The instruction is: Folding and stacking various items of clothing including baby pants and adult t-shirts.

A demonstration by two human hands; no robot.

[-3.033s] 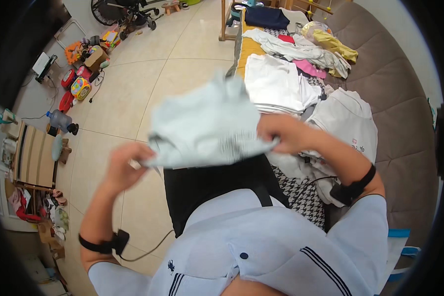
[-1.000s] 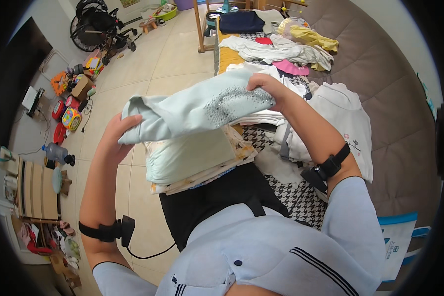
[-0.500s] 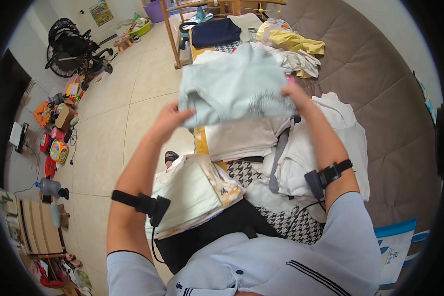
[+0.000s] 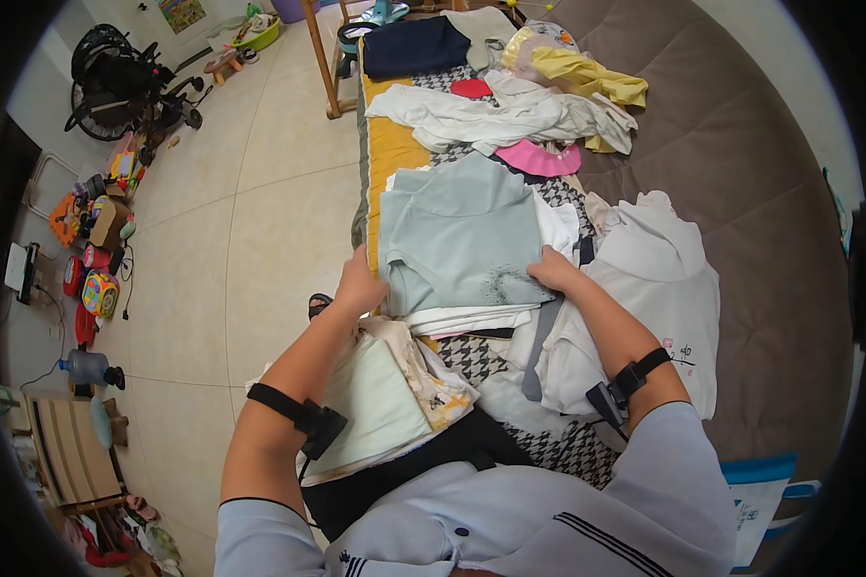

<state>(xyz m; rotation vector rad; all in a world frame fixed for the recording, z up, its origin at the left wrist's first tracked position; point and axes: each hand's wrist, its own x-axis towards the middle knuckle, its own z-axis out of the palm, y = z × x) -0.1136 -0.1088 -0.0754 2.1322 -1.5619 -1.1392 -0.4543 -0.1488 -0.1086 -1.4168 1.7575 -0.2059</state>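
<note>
A pale grey-green T-shirt [image 4: 464, 226] with a dark speckled print lies folded on a pile of white folded clothes [image 4: 476, 319]. At its near left corner my left hand [image 4: 361, 288] is closed on the fabric edge. My right hand [image 4: 555, 272] pinches the near right corner, beside the print. Close by my left forearm sits another stack of folded clothes [image 4: 370, 399], pale green on top. A rumpled white top [image 4: 659, 279] with small dark writing spreads to the right of my right hand.
Beyond the shirt lie a crumpled white garment [image 4: 510, 117], a pink piece [image 4: 541, 159], a folded navy garment [image 4: 416, 48] and yellow clothing [image 4: 587, 72]. A brown padded surface [image 4: 770, 221] extends right. Tiled floor [image 4: 192, 288] is on the left, with a black stroller [image 4: 120, 82] and toys.
Both hands have come down and nearer with the T-shirt, which was held up in the air and now rests on the white pile. The white garment and pink piece behind it show more fully.
</note>
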